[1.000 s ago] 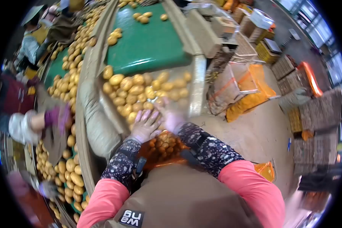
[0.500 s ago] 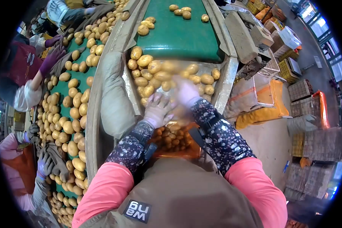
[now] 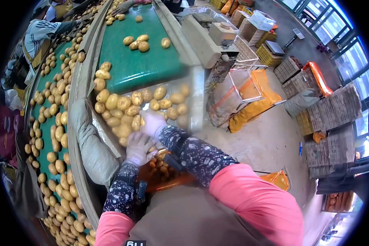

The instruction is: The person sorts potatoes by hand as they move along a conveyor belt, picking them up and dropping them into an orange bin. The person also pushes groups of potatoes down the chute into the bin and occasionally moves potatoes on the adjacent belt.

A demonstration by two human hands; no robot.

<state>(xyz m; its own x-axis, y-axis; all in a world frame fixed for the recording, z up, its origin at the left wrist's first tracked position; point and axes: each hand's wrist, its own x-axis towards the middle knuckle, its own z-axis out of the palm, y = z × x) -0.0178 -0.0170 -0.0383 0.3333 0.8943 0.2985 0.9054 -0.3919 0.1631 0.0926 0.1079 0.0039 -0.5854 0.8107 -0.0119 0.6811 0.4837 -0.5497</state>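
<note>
My left hand (image 3: 138, 148), in a pale glove, lies at the lower end of the metal chute with its fingers stretched out against the nearest potatoes. Just ahead of it, my right hand (image 3: 153, 124), also gloved, reaches in among the potatoes (image 3: 124, 103). Its fingers are partly hidden, and whether they grip one I cannot make out. Many yellow-brown potatoes fill the chute floor below the green belt (image 3: 143, 76). Under my wrists an orange mesh bag (image 3: 168, 183) holds more potatoes.
Along the left runs a second green belt (image 3: 48, 141) covered with potatoes, and co-workers stand beside it. A grey padded cloth (image 3: 92, 143) covers the chute's left rail. To the right are a wire frame with an orange bag (image 3: 250, 98) and stacked crates (image 3: 332, 110).
The view has swung to the right. My right hand has moved nearer my left, among the potatoes on the chute. The small cluster on the belt has come closer.
</note>
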